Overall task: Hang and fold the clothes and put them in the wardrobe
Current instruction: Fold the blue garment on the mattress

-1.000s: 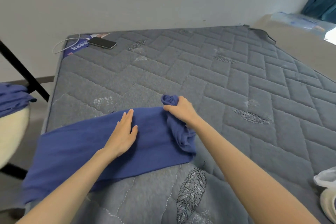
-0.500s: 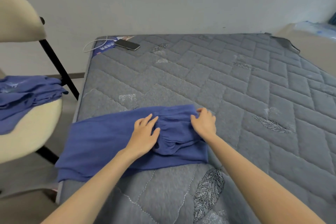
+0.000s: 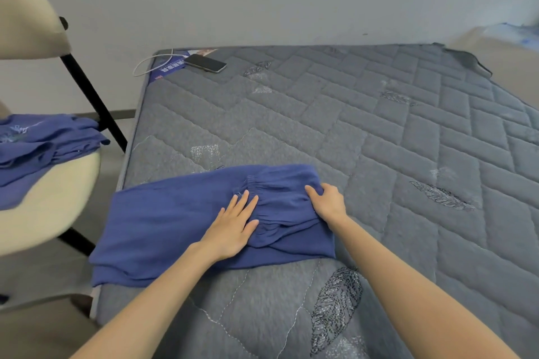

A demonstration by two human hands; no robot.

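A blue garment [image 3: 163,221] with an elastic waistband lies folded across the near left part of the grey quilted mattress [image 3: 379,140]. Its left end hangs slightly over the mattress edge. My left hand [image 3: 233,227] rests flat on the middle of the cloth, just left of the gathered waistband. My right hand [image 3: 328,202] lies on the garment's right edge, fingers pointing left over the folded-in part. Neither hand lifts the fabric.
A cream chair [image 3: 52,201] with black legs stands left of the bed, with more blue clothes [image 3: 43,140] piled on its seat. A phone [image 3: 205,63] and a white cable [image 3: 145,64] lie at the mattress's far left corner. A pale wall runs behind.
My right hand has folded the bunched waistband end leftward over the garment and now rests on it. My left hand slid right beside the waistband. The view turned left, showing the chair.
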